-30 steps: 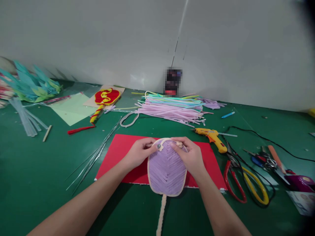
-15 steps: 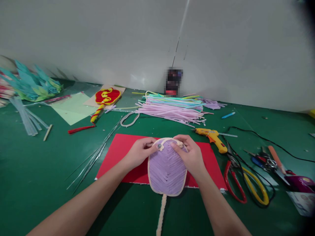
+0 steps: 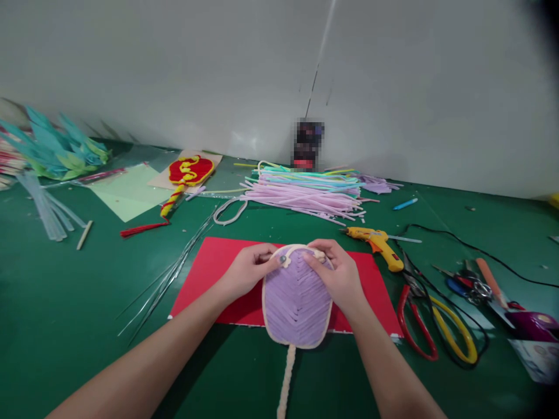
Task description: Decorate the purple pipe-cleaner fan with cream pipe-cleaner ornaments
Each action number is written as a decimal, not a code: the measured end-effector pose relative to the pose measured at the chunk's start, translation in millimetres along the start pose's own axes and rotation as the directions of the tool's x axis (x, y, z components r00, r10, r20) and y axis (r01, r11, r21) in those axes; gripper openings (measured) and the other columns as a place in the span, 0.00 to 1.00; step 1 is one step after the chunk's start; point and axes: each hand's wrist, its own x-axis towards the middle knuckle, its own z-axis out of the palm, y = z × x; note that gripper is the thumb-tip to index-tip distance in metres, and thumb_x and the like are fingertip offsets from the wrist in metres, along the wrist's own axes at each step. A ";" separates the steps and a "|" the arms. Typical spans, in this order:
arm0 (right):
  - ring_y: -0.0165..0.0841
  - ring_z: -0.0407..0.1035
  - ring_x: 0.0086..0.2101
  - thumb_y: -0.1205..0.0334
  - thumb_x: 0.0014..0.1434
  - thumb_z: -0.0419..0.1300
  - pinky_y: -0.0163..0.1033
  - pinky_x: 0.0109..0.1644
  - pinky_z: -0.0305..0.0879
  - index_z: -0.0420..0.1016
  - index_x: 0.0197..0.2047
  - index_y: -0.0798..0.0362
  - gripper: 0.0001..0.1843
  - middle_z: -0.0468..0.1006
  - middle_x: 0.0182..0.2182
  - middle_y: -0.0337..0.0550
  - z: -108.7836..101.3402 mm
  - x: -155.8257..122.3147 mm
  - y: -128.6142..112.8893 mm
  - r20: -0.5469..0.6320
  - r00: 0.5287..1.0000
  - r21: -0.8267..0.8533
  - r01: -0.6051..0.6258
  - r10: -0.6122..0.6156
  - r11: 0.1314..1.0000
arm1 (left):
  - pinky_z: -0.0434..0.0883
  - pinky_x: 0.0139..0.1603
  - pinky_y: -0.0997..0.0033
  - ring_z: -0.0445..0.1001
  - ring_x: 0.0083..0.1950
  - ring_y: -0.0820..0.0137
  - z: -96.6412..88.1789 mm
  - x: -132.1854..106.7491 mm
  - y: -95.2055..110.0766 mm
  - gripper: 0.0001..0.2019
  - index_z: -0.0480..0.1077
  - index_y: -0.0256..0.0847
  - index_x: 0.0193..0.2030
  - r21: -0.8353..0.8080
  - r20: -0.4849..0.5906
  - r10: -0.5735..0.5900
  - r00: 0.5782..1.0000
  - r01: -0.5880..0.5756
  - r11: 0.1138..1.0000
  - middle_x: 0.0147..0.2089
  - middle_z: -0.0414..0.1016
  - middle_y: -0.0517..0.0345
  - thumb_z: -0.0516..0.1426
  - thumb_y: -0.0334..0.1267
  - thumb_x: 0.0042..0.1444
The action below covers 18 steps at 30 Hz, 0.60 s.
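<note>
A purple woven fan (image 3: 295, 304) with a cream rim and a cream braided handle (image 3: 285, 378) lies on a red sheet (image 3: 209, 267) on the green table. My left hand (image 3: 247, 269) pinches the fan's upper left rim, thumb pressed on the cream edge. My right hand (image 3: 339, 274) grips the upper right rim, fingers curled over the cream trim. Both hands meet at the top of the fan.
A yellow glue gun (image 3: 376, 243) lies right of the sheet, with red and yellow pliers (image 3: 430, 331), scissors (image 3: 469, 286) and a black cable. A pile of pink pipe cleaners (image 3: 305, 195) is behind. Thin wires (image 3: 170, 273), a red-yellow fan (image 3: 188, 172) and blue leaves (image 3: 56, 148) lie left.
</note>
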 end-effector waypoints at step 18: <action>0.34 0.69 0.34 0.55 0.49 0.60 0.39 0.39 0.64 0.71 0.35 0.51 0.11 0.74 0.33 0.42 -0.3 -1.2 -2.0 -0.010 1.000 -0.061 0.009 -0.009 0.998 | 0.64 0.29 0.77 0.69 0.31 0.73 0.1 -0.5 -1.0 0.15 0.70 0.36 0.33 0.019 -0.008 -0.010 1.000 0.010 1.000 0.30 0.71 0.59 0.55 0.48 0.50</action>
